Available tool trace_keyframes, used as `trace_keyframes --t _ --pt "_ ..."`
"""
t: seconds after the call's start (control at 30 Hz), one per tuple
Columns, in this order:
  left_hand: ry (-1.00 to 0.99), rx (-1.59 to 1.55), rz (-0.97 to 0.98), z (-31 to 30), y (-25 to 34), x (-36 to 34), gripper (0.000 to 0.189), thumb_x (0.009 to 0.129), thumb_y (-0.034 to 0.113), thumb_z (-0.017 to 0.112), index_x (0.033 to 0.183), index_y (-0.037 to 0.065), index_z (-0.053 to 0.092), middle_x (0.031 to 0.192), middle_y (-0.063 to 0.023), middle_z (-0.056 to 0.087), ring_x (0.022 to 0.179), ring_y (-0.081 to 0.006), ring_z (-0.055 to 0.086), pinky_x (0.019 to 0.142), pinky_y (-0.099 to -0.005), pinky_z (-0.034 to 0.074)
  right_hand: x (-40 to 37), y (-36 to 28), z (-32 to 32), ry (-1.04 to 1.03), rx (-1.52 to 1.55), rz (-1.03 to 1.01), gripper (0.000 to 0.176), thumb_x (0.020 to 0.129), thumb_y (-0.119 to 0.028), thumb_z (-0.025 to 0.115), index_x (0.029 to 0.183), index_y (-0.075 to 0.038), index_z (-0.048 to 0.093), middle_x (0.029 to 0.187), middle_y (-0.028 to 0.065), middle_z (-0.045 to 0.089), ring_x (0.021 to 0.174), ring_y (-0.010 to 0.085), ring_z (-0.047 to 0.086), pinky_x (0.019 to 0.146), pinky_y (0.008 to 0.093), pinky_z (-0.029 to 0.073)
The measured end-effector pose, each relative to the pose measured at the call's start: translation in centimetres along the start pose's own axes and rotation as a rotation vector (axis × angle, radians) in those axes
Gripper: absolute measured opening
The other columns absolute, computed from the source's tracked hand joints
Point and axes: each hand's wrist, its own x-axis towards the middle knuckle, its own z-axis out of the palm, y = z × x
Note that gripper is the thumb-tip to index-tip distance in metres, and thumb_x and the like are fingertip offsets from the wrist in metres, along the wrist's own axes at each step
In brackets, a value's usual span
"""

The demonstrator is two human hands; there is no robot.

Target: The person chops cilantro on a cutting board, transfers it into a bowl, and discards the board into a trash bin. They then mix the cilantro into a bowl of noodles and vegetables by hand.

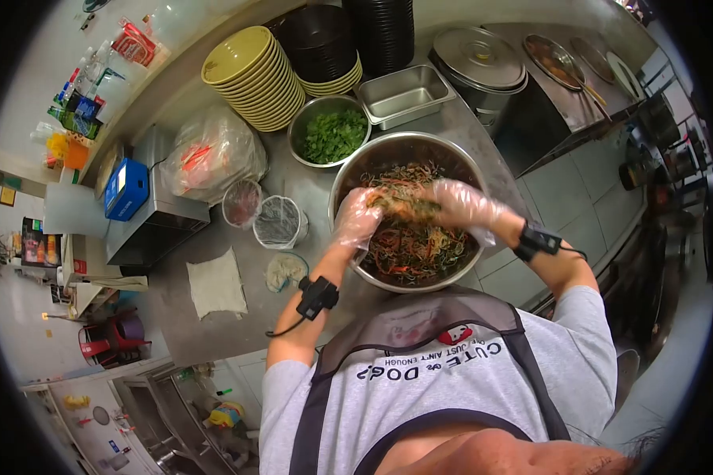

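Observation:
A large steel mixing bowl (342, 170) at the counter's edge holds a mix of dark green, orange and pale shreds (416, 253), like a shredded vegetable salad. My left hand (358, 218) and my right hand (467, 206) both wear clear plastic gloves. Between them, over the bowl, they grip a clump of the shredded mix (404, 207). The fingers are curled in and slightly blurred, and the clump partly hides them. Just beyond the bowl stands a smaller steel bowl (297, 150) of chopped green herbs (333, 136).
Yellow bowls (249, 79) and black bowls (317, 47) are stacked at the back, beside a steel pan (404, 96) and a lidded pot (481, 59). Left are a plastic bag (214, 154), a lined tub (281, 222), a white cloth (216, 285) and a blue-fronted device (127, 190).

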Motion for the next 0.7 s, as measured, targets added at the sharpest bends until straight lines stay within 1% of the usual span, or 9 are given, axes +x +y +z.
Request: trace_keyframes --t 0.07,0.13,0.27,0.33,0.4,0.53,0.6,0.63,0.7 --pt "0.016 0.002 -0.033 0.3 -0.3 -1.1 0.039 0.077 0.013 0.06 0.114 0.003 0.066 0.121 -0.0228 0.063 0.108 -0.0398 0.061 0.095 -0.0442 0.047 -2.2 -2.4 2.0 -0.099 -0.251 0.011 0.044 0.079 -0.016 0.07 0.123 -0.012 0.066 0.116 0.0145 0.066 0.106 0.0337 0.064 0.091 0.045 0.054" --pt "-0.017 -0.118 -0.137 1.3 -1.5 -1.7 0.039 0.078 0.01 0.057 0.115 0.004 0.066 0.129 -0.0231 0.059 0.112 -0.0416 0.059 0.096 -0.0438 0.047 -3.5 -3.7 5.5 0.087 -0.409 -0.222 0.051 0.079 -0.012 0.063 0.13 -0.013 0.063 0.144 0.0161 0.044 0.136 0.0449 0.038 0.102 0.0621 0.044" --pt "-0.031 0.187 -0.176 3.0 -0.2 -2.4 0.048 0.079 0.006 0.053 0.127 0.001 0.061 0.139 -0.026 0.053 0.123 -0.0432 0.054 0.105 -0.0429 0.045 1.5 -3.7 6.9 -0.114 -0.456 -0.036 0.052 0.084 -0.019 0.061 0.136 -0.014 0.058 0.143 0.0182 0.044 0.142 0.0476 0.029 0.1 0.078 0.033" --pt "-0.091 0.301 -0.088 3.5 -0.5 -2.5 0.057 0.084 0.01 0.055 0.14 0.002 0.05 0.148 -0.0302 0.04 0.129 -0.0463 0.048 0.108 -0.0449 0.043 2.6 -2.0 6.3 0.215 -0.469 -0.012 0.057 0.088 -0.027 0.062 0.141 -0.011 0.048 0.136 0.0209 0.052 0.127 0.0431 0.051 0.088 0.0669 0.049" --pt "-0.172 0.377 -0.195 2.9 1.8 -3.4 0.069 0.088 0.018 0.06 0.151 0.004 0.035 0.154 -0.0344 0.025 0.13 -0.0516 0.045 0.108 -0.0479 0.043 3.5 2.8 7.4 -0.095 -0.094 0.278 0.049 0.091 -0.037 0.062 0.131 -0.009 0.056 0.119 0.0206 0.062 0.102 0.0399 0.067 0.071 0.0583 0.056" --pt "-0.432 0.38 -0.282 1.5 4.4 -4.7 0.109 0.079 0.031 0.078 0.159 0.008 0.007 0.153 -0.0428 0.013 0.13 -0.0545 0.044 0.11 -0.0474 0.041 -4.0 -3.0 8.2 0.054 -0.623 0.325 0.045 0.084 -0.027 0.065 0.127 -0.013 0.063 0.104 0.0195 0.064 0.08 0.0359 0.069 0.061 0.0355 0.056" --pt "-0.519 0.368 -0.335 2.3 3.2 -4.4 0.122 0.074 0.033 0.083 0.159 0.009 -0.001 0.152 -0.0442 0.014 0.134 -0.0531 0.04 0.113 -0.0461 0.038 -4.7 -4.2 7.0 -0.06 -0.682 -0.107 0.051 0.083 -0.026 0.065 0.131 -0.012 0.06 0.108 0.0182 0.065 0.085 0.0347 0.069 0.066 0.0394 0.057" --pt "-0.405 0.212 -0.338 3.0 1.7 -4.0 0.123 0.074 0.033 0.083 0.158 0.008 -0.003 0.153 -0.0422 0.015 0.136 -0.0517 0.038 0.114 -0.0451 0.036 -3.4 -4.6 6.9 -0.244 -0.434 0.089 0.049 0.084 -0.027 0.066 0.129 -0.01 0.06 0.109 0.018 0.065 0.09 0.0363 0.069 0.076 0.0461 0.056" --pt "-0.177 -0.118 -0.374 3.6 -0.6 -3.5 0.121 0.075 0.028 0.082 0.157 0.004 -0.003 0.151 -0.0356 0.026 0.135 -0.0461 0.042 0.111 -0.0448 0.039 -2.0 -3.7 4.6 -0.143 -0.284 0.273 0.049 0.084 -0.029 0.066 0.128 -0.008 0.06 0.107 0.0189 0.067 0.092 0.0363 0.069 0.081 0.0466 0.055"
